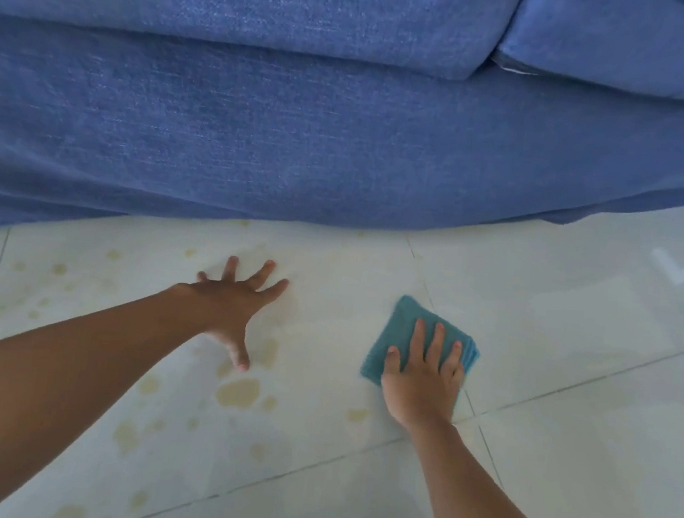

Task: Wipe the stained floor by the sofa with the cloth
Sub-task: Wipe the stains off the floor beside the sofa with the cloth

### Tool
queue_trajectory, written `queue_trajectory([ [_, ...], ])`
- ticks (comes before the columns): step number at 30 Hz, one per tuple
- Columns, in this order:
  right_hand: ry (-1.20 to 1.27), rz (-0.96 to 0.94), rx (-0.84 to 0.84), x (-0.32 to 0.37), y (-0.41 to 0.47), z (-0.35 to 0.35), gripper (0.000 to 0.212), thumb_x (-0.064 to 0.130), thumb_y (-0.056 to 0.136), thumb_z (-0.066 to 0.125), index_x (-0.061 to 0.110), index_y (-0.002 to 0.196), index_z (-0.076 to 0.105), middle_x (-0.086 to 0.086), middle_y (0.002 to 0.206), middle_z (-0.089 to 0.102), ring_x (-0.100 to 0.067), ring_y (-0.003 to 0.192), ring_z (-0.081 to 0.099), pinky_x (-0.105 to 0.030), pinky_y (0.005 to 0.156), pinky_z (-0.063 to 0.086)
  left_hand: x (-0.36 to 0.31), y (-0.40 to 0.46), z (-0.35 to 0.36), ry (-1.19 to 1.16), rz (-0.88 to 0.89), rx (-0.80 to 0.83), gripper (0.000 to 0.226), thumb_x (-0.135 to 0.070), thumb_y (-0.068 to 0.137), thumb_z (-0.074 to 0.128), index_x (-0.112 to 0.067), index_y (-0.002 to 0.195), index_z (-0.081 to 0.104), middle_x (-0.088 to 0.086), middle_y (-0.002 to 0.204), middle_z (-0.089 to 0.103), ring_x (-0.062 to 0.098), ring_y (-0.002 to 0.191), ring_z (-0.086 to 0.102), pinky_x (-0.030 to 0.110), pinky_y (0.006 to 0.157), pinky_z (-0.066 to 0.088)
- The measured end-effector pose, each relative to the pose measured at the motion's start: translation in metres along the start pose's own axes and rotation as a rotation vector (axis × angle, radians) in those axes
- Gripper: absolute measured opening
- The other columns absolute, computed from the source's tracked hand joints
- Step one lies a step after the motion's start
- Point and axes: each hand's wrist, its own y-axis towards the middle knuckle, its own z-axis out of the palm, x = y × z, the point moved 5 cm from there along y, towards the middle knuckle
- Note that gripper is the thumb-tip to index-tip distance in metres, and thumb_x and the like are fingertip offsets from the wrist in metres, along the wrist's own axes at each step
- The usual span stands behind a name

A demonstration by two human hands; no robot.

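A folded teal cloth [402, 327] lies flat on the pale tiled floor [568, 406]. My right hand [423, 377] presses down on the cloth with its fingers spread over the near half. My left hand [233, 307] rests flat on the bare tile to the left, fingers splayed, holding nothing. Yellowish stains [238, 390] dot the tiles between and to the left of my hands, the largest patch just below my left thumb. More spots [59, 269] sit farther left, near the sofa.
A blue fabric sofa [302, 129] fills the upper half of the view, its base meeting the floor just beyond my hands. Two seat cushions meet at a seam [494, 52] at the upper right. Tiles extend to the right and toward me.
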Motion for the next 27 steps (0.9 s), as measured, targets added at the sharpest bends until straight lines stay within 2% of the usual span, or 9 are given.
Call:
queue_trajectory([
  [3,0.015,-0.097,-0.018,0.0,-0.034,0.017,0.069,0.053,0.1,0.01,0.026,0.158,-0.016,-0.003,0.166,-0.021,-0.035,0.152,-0.019,-0.047,0.122,-0.011,-0.003,0.002,-0.001,0.018,0.0,0.001,0.145,-0.055,0.058,0.086,-0.044,0.149,-0.026,-0.011,0.156,-0.039,0.043,0.146,-0.025,0.066,0.114,0.017],
  [5,-0.006,-0.173,-0.039,-0.027,-0.061,0.021,0.074,0.058,0.094,0.005,0.025,0.159,-0.009,-0.004,0.168,-0.012,-0.035,0.153,-0.014,-0.045,0.121,-0.011,-0.002,0.0,-0.003,0.013,0.001,0.005,0.144,-0.053,0.059,0.087,-0.044,0.15,-0.024,-0.012,0.156,-0.038,0.042,0.146,-0.024,0.064,0.114,0.023],
  [8,-0.012,0.009,-0.031,-0.061,-0.035,0.009,0.075,0.06,0.094,0.005,0.025,0.158,-0.011,-0.004,0.169,-0.011,-0.036,0.153,-0.011,-0.047,0.123,-0.005,0.0,-0.002,-0.01,-0.018,0.018,0.021,0.142,-0.045,0.061,0.089,-0.045,0.151,-0.02,-0.015,0.158,-0.034,0.039,0.148,-0.022,0.059,0.114,0.029],
  [11,0.053,0.21,-0.029,-0.037,0.023,-0.012,0.068,0.055,0.102,0.014,0.026,0.159,-0.011,-0.005,0.169,-0.014,-0.038,0.152,-0.013,-0.051,0.122,-0.006,0.01,-0.003,-0.014,-0.051,0.023,-0.011,0.141,-0.041,0.061,0.091,-0.043,0.153,-0.016,-0.016,0.159,-0.031,0.031,0.15,-0.018,0.055,0.117,0.028],
  [13,0.055,0.172,-0.026,-0.003,0.046,-0.017,0.068,0.054,0.102,0.015,0.026,0.159,-0.008,-0.006,0.169,-0.013,-0.039,0.152,-0.014,-0.052,0.122,-0.008,0.019,-0.003,-0.01,-0.06,0.002,-0.056,0.142,-0.039,0.06,0.09,-0.043,0.152,-0.017,-0.016,0.157,-0.035,0.026,0.151,-0.019,0.052,0.116,0.03],
  [15,0.044,0.057,-0.01,0.02,0.052,-0.016,0.068,0.054,0.102,0.017,0.027,0.16,-0.008,-0.005,0.168,-0.015,-0.038,0.152,-0.017,-0.051,0.122,-0.01,0.027,-0.003,-0.006,-0.046,-0.025,-0.093,0.143,-0.039,0.059,0.089,-0.043,0.152,-0.019,-0.016,0.156,-0.037,0.024,0.15,-0.021,0.052,0.115,0.033],
  [18,-0.003,-0.052,-0.003,0.009,0.049,-0.014,0.069,0.055,0.102,0.02,0.03,0.159,-0.008,-0.001,0.168,-0.016,-0.033,0.152,-0.017,-0.048,0.122,-0.008,0.032,-0.003,-0.004,-0.085,-0.033,-0.091,0.141,-0.039,0.06,0.089,-0.042,0.152,-0.017,-0.016,0.159,-0.03,0.023,0.151,-0.02,0.048,0.115,0.033],
  [23,0.024,0.102,0.002,-0.049,0.079,-0.033,0.069,0.059,0.101,0.021,0.035,0.159,-0.006,0.003,0.169,-0.014,-0.028,0.153,-0.015,-0.051,0.122,-0.007,0.029,0.0,-0.006,-0.106,-0.021,-0.081,0.141,-0.033,0.063,0.089,-0.039,0.153,-0.019,-0.015,0.159,-0.031,0.024,0.15,-0.022,0.047,0.115,0.034],
  [27,0.016,0.132,0.019,-0.035,0.129,-0.052,0.069,0.059,0.1,0.02,0.033,0.16,-0.003,0.002,0.169,-0.012,-0.032,0.153,-0.014,-0.053,0.121,-0.009,0.028,-0.001,-0.007,-0.115,-0.024,-0.09,0.139,-0.032,0.065,0.088,-0.039,0.154,-0.018,-0.015,0.159,-0.03,0.024,0.15,-0.022,0.044,0.114,0.036],
])
